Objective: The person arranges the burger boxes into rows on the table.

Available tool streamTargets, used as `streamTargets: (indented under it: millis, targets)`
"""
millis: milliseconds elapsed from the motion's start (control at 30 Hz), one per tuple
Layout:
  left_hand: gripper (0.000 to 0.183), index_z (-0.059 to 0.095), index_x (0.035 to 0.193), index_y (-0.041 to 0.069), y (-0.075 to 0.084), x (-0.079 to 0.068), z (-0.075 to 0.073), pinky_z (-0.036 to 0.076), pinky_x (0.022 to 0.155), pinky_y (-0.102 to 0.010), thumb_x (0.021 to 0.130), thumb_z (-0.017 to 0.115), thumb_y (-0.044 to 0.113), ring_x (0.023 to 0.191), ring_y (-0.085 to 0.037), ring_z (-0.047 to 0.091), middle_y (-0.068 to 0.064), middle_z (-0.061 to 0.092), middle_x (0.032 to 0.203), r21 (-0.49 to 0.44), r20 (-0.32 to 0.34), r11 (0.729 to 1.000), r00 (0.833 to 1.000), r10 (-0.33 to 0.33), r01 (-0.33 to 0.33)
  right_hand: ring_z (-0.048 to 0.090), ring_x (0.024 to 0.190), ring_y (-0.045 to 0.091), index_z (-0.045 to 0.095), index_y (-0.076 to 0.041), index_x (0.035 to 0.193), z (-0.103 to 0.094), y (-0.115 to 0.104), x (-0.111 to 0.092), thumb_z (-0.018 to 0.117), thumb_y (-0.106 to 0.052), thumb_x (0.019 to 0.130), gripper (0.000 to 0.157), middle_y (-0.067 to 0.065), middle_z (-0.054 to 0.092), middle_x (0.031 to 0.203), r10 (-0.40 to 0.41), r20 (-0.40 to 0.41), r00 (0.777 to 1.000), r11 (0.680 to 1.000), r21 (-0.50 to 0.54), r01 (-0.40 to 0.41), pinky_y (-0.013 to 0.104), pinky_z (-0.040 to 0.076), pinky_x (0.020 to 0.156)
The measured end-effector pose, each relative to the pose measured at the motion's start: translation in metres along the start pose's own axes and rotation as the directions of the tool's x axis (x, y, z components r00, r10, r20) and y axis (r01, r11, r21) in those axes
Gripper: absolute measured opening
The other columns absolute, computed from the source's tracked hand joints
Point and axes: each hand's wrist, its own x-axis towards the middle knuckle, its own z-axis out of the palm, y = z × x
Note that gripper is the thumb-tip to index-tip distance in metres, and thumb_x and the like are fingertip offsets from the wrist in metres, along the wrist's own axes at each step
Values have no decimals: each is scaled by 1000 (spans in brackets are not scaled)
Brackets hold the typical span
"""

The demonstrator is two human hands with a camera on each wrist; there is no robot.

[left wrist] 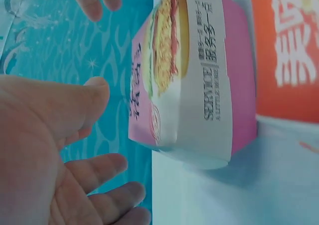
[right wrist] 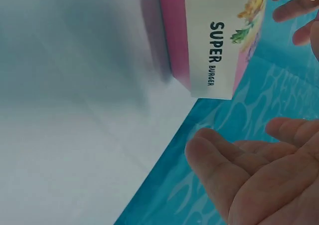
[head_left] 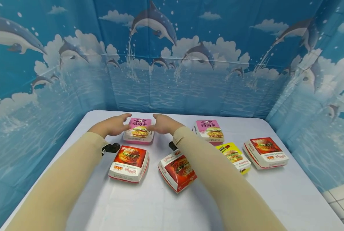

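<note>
A pink and white burger box (head_left: 138, 131) lies near the back left of the table, with a burger picture on its lid. My left hand (head_left: 113, 125) is just left of this box, thumb and fingers spread apart. On the other side, my right hand (head_left: 164, 124) faces it with fingers relaxed and apart. Both wrist views show a gap between each hand and the box: the left thumb (left wrist: 97, 98) stands off its side, and the right thumb (right wrist: 204, 145) is off its corner. Neither hand holds anything.
Two red and white burger boxes (head_left: 129, 163) (head_left: 179, 170) lie closer to me; my right forearm partly covers one. Further right are another pink box (head_left: 209, 131), a yellow box (head_left: 234, 157) and a red box (head_left: 265, 152). A dolphin-print curtain (head_left: 172, 83) rises behind the white table (head_left: 131, 205).
</note>
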Motion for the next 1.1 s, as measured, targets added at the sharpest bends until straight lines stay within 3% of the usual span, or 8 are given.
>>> streamTargets:
  millis: [533,900,1100]
  targets:
    - [74,19,169,21,30,-13,-2,33,120,-70,108,55,40,154,-47,36,-23,32,170,-27,-59,999,998,24,-26,35,158,30,25,-13,169,-20,2,-26,59,-54,104,84,11,33,173,-2,-54,999,1000,-6,2,51,36,126]
    - [75,20,169,25,61,-28,5,32,122,-68,107,57,44,155,-41,37,-17,34,171,-22,-65,993,991,116,-117,36,158,28,26,-15,169,-30,4,-61,59,-54,105,82,9,33,173,-24,-67,997,999,-28,22,52,36,126]
    - [77,22,169,24,72,-34,12,33,122,-67,106,60,44,153,-39,41,-15,36,170,11,-68,982,980,190,-189,40,155,29,29,-17,168,-31,14,-80,60,-54,104,80,9,37,171,-27,-92,995,999,-38,23,53,38,125]
